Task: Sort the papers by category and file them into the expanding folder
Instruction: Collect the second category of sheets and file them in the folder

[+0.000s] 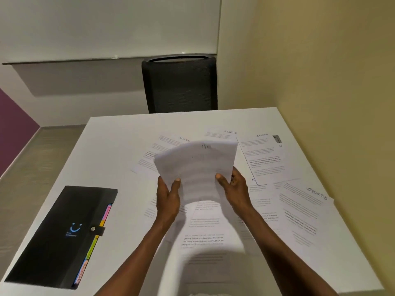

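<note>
A white desk fills the lower frame, pushed against a pale yellow wall on the right, with a black mesh chair tucked in at its far edge. Printed papers lie fanned loosely over the right and middle of the desk, several with handwritten headings; "SPORTS" reads clearly on three of them, while the other headings are too blurred to make out.

To the left, well apart from that spread, a black expanding folder lies flat and closed, its snap strap fastened. Its long axis runs from the near-left corner of the desk toward the far centre, and coloured index tabs line the edge that faces the papers.

Held above the middle of the desk is a small stack of sheets, blurred and bowed, gripped at its near corners. The left hand pinches the lower left corner, thumb on top; the right hand pinches the lower right corner in the same manner.

The folder lies down and to the left of both hands, so the left hand is plainly the nearer. Sorting appears to be in its early stages, with most papers unsorted and the folder unopened. Filing would probably call for the strap to be undone first, a reach that falls naturally to the left hand while the right keeps the stack.
</note>
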Demonstrator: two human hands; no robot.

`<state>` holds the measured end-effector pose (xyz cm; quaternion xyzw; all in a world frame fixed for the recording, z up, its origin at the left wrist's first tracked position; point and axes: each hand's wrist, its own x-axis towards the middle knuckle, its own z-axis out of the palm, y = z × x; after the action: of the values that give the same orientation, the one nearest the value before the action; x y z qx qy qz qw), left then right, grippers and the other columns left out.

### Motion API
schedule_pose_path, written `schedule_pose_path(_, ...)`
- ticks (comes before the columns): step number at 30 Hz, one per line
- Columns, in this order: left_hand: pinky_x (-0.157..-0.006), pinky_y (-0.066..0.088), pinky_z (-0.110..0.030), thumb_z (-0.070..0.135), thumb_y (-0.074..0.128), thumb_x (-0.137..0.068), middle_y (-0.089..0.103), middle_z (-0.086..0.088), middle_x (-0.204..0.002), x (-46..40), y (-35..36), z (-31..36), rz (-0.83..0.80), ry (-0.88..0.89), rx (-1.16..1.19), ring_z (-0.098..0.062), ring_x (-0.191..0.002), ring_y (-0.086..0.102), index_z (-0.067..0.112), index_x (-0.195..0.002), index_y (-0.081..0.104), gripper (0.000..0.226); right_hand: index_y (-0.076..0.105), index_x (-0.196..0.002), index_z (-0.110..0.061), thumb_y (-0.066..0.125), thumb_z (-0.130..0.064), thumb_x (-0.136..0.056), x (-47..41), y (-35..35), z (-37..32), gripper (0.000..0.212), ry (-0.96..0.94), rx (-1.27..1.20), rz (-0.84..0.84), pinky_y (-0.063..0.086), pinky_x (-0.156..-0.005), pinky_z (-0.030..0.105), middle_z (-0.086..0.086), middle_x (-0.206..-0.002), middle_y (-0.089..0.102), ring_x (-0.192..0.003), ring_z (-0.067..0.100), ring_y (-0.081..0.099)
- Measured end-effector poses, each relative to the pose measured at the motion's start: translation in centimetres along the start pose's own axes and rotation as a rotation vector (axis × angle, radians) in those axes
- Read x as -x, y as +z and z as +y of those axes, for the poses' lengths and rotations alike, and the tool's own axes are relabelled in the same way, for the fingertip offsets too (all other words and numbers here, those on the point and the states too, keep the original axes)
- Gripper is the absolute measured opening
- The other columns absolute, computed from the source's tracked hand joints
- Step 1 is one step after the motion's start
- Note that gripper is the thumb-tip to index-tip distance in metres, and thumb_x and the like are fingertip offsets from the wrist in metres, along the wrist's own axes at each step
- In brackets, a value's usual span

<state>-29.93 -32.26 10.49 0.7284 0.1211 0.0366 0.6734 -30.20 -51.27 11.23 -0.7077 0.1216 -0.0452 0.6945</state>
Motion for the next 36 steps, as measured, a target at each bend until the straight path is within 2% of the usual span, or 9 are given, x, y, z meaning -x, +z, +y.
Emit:
schedule_pose_path(5,-0.069,0.041,-0.010,0.012,0.046,-0.102,0.056,0.008,-0.108,1.2,0.8,-2.4,-0.030,-0.091,-0.131,-0.014,-0.103,0.055,0.024,-0.122,0.041,0.023,0.060,-0.120,-0.017,0.068,-0.017,-0.091,1.1,0.0,3.1,0.031,0.146,0.039,-0.017,0.050,-0.058,0.008,-0.005,-0.103,0.068,-0.096,0.017,0.067)
schedule_pose_path(9,-0.074,0.042,-0.015,0.014,0.043,-0.104,0.057,0.007,-0.108,1.3,1.1,-2.2,0.016,-0.059,-0.122,-0.008,-0.098,0.056,0.025,-0.122,0.042,0.022,0.061,-0.118,-0.019,0.066,-0.015,-0.092,0.7,-0.7,2.3,0.027,0.143,0.045,-0.026,0.048,-0.057,0.005,-0.013,-0.097,0.066,-0.087,-0.001,0.062)
schedule_pose_path(16,-0.068,0.041,-0.008,0.020,0.041,-0.105,0.058,0.003,-0.116,2.9,1.3,-4.6,-0.045,-0.112,-0.219,-0.014,-0.104,0.057,0.019,-0.129,0.043,0.024,0.059,-0.127,-0.010,0.065,-0.012,-0.092,1.9,-1.1,5.1,0.035,0.171,0.141,-0.065,0.046,-0.057,0.004,0.001,-0.109,0.066,-0.102,0.021,0.064)
schedule_pose_path(20,-0.067,0.042,-0.005,0.023,0.043,-0.104,0.061,0.004,-0.112,1.4,1.0,-2.7,-0.068,-0.055,-0.237,-0.007,-0.097,0.060,0.013,-0.127,0.047,0.025,0.060,-0.123,-0.010,0.067,-0.013,-0.090,0.4,-1.5,3.0,0.033,0.084,0.197,-0.011,0.046,-0.057,0.004,-0.002,-0.104,0.067,-0.088,0.009,0.063)
schedule_pose_path(23,-0.083,0.049,-0.024,0.040,0.044,-0.093,0.066,0.002,-0.117,-1.1,0.2,-1.2,-0.140,-0.035,-0.248,-0.017,-0.107,0.063,0.017,-0.127,0.053,0.041,0.058,-0.124,-0.014,0.066,-0.014,-0.091,-0.8,-2.0,1.1,0.034,0.035,0.229,-0.044,0.043,-0.061,0.002,-0.008,-0.105,0.063,-0.093,0.010,0.060)
schedule_pose_path(27,-0.100,0.049,-0.042,0.031,0.055,-0.095,0.069,0.007,-0.122,-3.1,-0.7,0.7,-0.295,-0.091,-0.150,-0.015,-0.114,0.065,0.024,-0.130,0.058,0.035,0.059,-0.124,-0.020,0.065,-0.016,-0.092,-1.8,-2.5,-0.2,0.033,0.056,0.125,-0.092,0.046,-0.066,0.005,-0.008,-0.109,0.068,-0.094,0.005,0.064)
schedule_pose_path(29,-0.102,0.049,-0.047,0.018,0.062,-0.094,0.071,0.004,-0.119,-3.3,-0.5,0.7,-0.245,-0.137,-0.122,-0.018,-0.111,0.066,0.020,-0.128,0.060,0.034,0.060,-0.124,-0.021,0.065,-0.016,-0.092,-2.0,-2.2,0.0,0.033,0.064,0.082,-0.094,0.052,-0.071,0.010,-0.007,-0.109,0.070,-0.096,0.006,0.066)
schedule_pose_path(32,-0.098,0.050,-0.039,0.013,0.061,-0.095,0.069,0.002,-0.120,-1.9,0.4,0.8,-0.112,-0.077,-0.179,-0.020,-0.110,0.064,0.015,-0.130,0.058,0.035,0.063,-0.116,-0.025,0.070,-0.009,-0.086,-1.9,-1.5,0.7,0.034,0.127,-0.023,-0.080,0.055,-0.092,0.035,-0.006,-0.106,0.072,-0.101,0.016,0.068)
schedule_pose_path(36,-0.080,0.047,-0.022,0.017,0.058,-0.098,0.063,0.005,-0.121,0.4,1.8,1.2,0.057,0.032,-0.150,-0.011,-0.103,0.060,0.016,-0.133,0.051,0.035,0.063,-0.111,-0.023,0.074,-0.006,-0.083,-1.4,-1.4,0.3,0.035,0.125,-0.086,-0.011,0.056,-0.088,0.033,-0.006,-0.104,0.073,-0.096,0.013,0.069)
